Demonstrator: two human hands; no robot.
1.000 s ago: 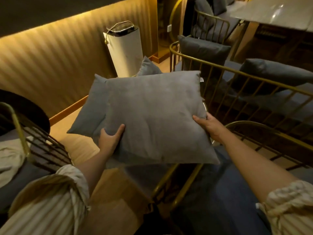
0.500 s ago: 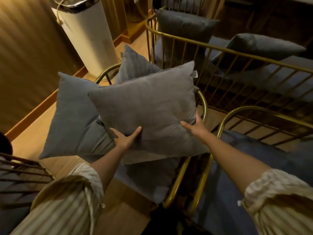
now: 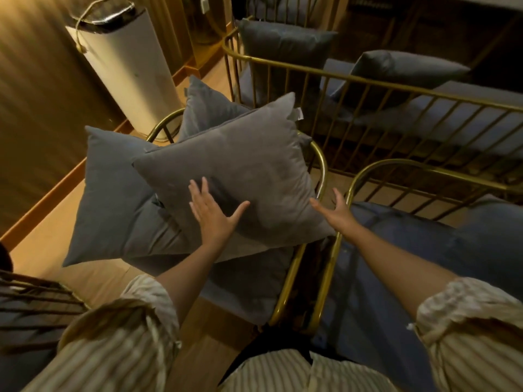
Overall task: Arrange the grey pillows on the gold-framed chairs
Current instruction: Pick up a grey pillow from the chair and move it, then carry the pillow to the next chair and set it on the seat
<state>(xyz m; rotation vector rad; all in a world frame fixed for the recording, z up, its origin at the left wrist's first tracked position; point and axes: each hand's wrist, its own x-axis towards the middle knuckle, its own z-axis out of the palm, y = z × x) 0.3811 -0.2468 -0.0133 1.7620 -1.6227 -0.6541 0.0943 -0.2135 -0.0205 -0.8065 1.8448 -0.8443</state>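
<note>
Item: grey pillow (image 3: 240,171), top of the stack on the gold-framed chair (image 3: 321,165). It now lies loose; half a second ago both hands gripped its near edge, and a second ago it was held up in the air.

Left hand (image 3: 212,212): flat on the pillow's near face, fingers spread, no longer clasping.

Right hand (image 3: 336,212): open, fingers splayed, now off the pillow, just beside its right corner, above the chair rail.

Beyond the left hand: two darker grey pillows (image 3: 119,193), one under the top pillow, one behind it.

Right of the right hand: second gold-framed chair (image 3: 396,165) with blue seat.

Far beyond: white bin (image 3: 127,66).
</note>
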